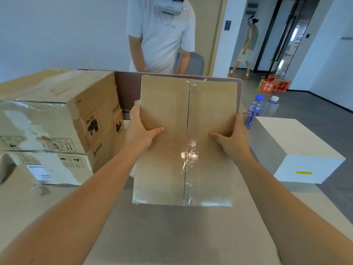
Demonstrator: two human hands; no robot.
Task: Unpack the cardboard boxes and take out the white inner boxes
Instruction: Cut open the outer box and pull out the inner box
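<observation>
I hold a brown cardboard box [168,104] up over the table, its taped face turned toward me, with clear tape running down the centre seam. My left hand [142,131] grips its left edge, thumb across the face. My right hand [232,136] grips the right edge the same way. A white inner box [294,148] with a small yellow label sits on the table at the right, apart from my hands. Two more taped cardboard boxes [63,115] are stacked at the left.
The pale table [172,236] stretches toward me. Two water bottles [256,108] stand behind the white box. A person in a white shirt [162,39] stands across the table. Another person walks in the doorway at the back right. Red cartons [273,86] lie on the floor.
</observation>
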